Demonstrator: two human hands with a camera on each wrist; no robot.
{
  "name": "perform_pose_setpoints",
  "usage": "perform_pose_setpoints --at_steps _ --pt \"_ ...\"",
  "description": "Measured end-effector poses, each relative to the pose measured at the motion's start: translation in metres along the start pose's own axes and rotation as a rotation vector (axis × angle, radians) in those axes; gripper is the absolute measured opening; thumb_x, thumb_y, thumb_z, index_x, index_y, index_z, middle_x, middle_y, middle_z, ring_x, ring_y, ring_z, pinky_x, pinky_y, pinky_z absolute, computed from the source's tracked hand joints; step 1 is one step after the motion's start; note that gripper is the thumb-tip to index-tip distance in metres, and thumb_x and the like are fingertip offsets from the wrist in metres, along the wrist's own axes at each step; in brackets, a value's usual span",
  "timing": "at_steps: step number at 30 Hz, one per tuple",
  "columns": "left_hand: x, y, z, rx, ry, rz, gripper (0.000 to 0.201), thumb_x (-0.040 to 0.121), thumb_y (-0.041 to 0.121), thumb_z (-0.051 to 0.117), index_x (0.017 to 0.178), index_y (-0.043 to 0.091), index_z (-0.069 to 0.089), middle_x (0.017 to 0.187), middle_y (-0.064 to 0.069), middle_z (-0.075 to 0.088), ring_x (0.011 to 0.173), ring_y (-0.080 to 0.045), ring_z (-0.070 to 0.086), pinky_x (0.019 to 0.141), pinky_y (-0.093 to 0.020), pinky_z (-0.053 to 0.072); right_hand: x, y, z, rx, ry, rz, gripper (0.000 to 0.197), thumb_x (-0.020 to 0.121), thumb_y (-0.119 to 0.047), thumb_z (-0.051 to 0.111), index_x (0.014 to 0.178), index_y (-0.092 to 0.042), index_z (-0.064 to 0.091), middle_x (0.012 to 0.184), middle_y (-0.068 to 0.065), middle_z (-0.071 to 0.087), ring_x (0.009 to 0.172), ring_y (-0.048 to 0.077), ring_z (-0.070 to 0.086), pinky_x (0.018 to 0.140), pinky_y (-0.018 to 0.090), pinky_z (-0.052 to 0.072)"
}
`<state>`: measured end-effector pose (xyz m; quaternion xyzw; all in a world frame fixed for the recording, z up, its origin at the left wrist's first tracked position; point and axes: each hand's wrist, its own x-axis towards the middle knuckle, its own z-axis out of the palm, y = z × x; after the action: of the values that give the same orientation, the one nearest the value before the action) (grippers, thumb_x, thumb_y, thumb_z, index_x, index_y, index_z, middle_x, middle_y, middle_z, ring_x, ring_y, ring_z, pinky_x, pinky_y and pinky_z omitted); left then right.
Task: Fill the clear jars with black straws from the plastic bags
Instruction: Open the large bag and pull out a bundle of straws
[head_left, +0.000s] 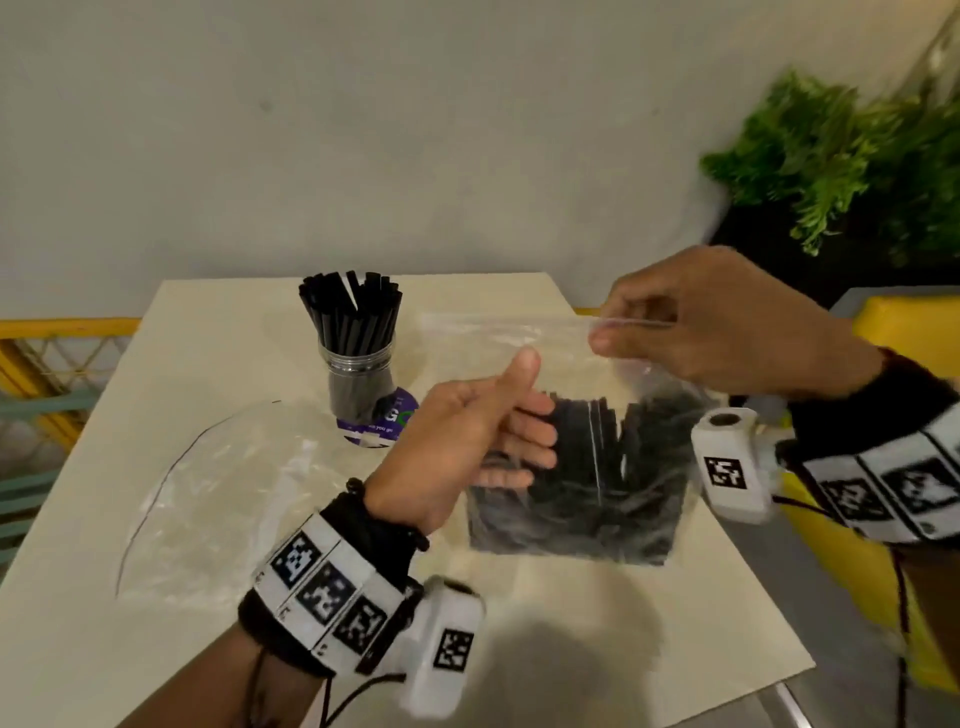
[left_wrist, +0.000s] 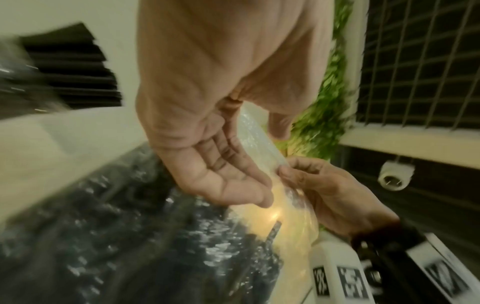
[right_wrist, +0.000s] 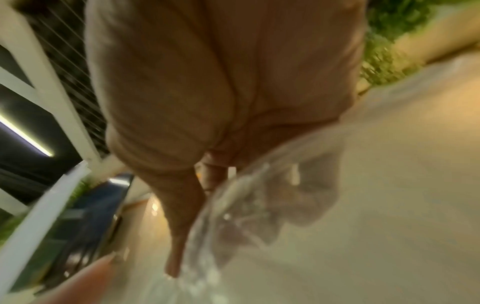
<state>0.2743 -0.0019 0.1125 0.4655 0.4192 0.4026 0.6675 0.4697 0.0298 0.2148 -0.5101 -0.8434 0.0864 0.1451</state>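
Observation:
A clear jar (head_left: 358, 374) packed with upright black straws (head_left: 350, 306) stands at the table's back middle. In front of it hangs a clear plastic bag (head_left: 519, 338) with a thick bundle of black straws (head_left: 587, 488) in its lower half, its bottom on the table. My right hand (head_left: 602, 332) pinches the bag's top edge and holds it up; the same pinch shows in the left wrist view (left_wrist: 285, 170). My left hand (head_left: 535, 402) is at the bag's mouth, thumb up outside the film, fingers relaxed and reaching toward the straws. The left wrist view shows those fingers (left_wrist: 233, 181) nearly straight, holding nothing.
A flat, empty plastic bag (head_left: 218, 499) lies on the left part of the cream table (head_left: 104, 649). A purple round label or disc (head_left: 387, 415) sits under the jar. Green plants (head_left: 841, 156) and a yellow seat (head_left: 914, 332) are off the right edge.

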Motion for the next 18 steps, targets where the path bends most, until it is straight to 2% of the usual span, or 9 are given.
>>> perform_pose_setpoints --at_steps 2,3,5,8,10,13,15,18 --pt "-0.005 0.030 0.011 -0.082 -0.033 0.029 0.068 0.055 0.075 0.059 0.083 0.014 0.073 0.072 -0.005 0.074 0.064 -0.018 0.073 0.054 -0.027 0.057 -0.021 -0.024 -0.021 0.042 0.077 -0.012 0.014 0.077 -0.039 0.075 0.068 -0.028 0.072 0.062 -0.013 0.069 0.056 0.008 0.062 0.051 0.012 0.042" --pt "-0.009 0.038 0.014 -0.095 -0.051 0.051 0.066 0.054 0.074 0.061 0.080 0.014 0.073 0.072 -0.006 0.074 0.064 -0.019 0.074 0.053 -0.028 0.057 -0.029 -0.032 -0.023 0.060 0.090 -0.007 0.017 0.076 -0.038 0.076 0.064 -0.027 0.071 0.056 -0.013 0.067 0.049 0.006 0.060 0.048 0.010 0.039" --pt "-0.016 0.044 0.019 -0.107 -0.073 0.106 0.051 0.062 0.063 0.066 0.075 0.015 0.074 0.074 -0.009 0.076 0.063 -0.019 0.074 0.053 -0.029 0.058 -0.044 -0.039 -0.012 0.111 0.094 0.016 0.019 0.074 -0.035 0.079 0.063 -0.023 0.069 0.051 -0.012 0.064 0.045 0.004 0.058 0.045 0.009 0.039" --pt "-0.017 0.039 0.017 -0.116 -0.042 0.150 0.026 0.083 0.034 0.069 0.076 0.010 0.074 0.073 -0.012 0.077 0.059 -0.018 0.072 0.053 -0.029 0.060 -0.052 -0.036 0.017 0.258 0.116 0.063 0.021 0.074 -0.034 0.081 0.066 -0.020 0.068 0.053 -0.010 0.063 0.045 0.004 0.055 0.046 0.011 0.038" --pt "-0.013 0.032 0.012 -0.051 -0.020 0.143 0.020 0.094 0.018 0.065 0.079 0.007 0.072 0.074 -0.012 0.078 0.060 -0.017 0.073 0.056 -0.029 0.062 -0.054 -0.031 0.034 0.362 0.099 0.109 0.020 0.078 -0.036 0.077 0.070 -0.021 0.069 0.059 -0.005 0.065 0.047 0.003 0.054 0.049 0.015 0.040" --pt "-0.007 0.024 -0.001 0.089 -0.044 0.098 0.024 0.098 0.012 0.061 0.077 0.006 0.070 0.084 -0.020 0.077 0.064 -0.018 0.075 0.057 -0.027 0.062 -0.060 -0.024 0.050 0.537 -0.035 0.154 0.014 0.082 -0.036 0.075 0.082 -0.022 0.072 0.068 -0.003 0.066 0.053 0.003 0.055 0.054 0.017 0.043" --pt "-0.003 0.021 -0.013 0.126 -0.017 0.070 0.024 0.099 0.012 0.062 0.078 0.004 0.070 0.086 -0.023 0.075 0.062 -0.017 0.074 0.055 -0.026 0.061 -0.068 -0.021 0.058 0.485 -0.099 0.178 0.014 0.082 -0.038 0.075 0.087 -0.026 0.070 0.073 -0.002 0.069 0.056 0.009 0.059 0.055 0.021 0.047" --pt "0.003 0.023 -0.029 0.084 0.062 0.040 0.024 0.099 0.013 0.061 0.078 0.004 0.071 0.073 -0.013 0.073 0.057 -0.015 0.071 0.053 -0.025 0.061 -0.083 -0.024 0.065 0.302 -0.036 0.179 0.014 0.085 -0.038 0.070 0.079 -0.025 0.069 0.075 -0.005 0.070 0.068 0.011 0.065 0.057 0.018 0.050"
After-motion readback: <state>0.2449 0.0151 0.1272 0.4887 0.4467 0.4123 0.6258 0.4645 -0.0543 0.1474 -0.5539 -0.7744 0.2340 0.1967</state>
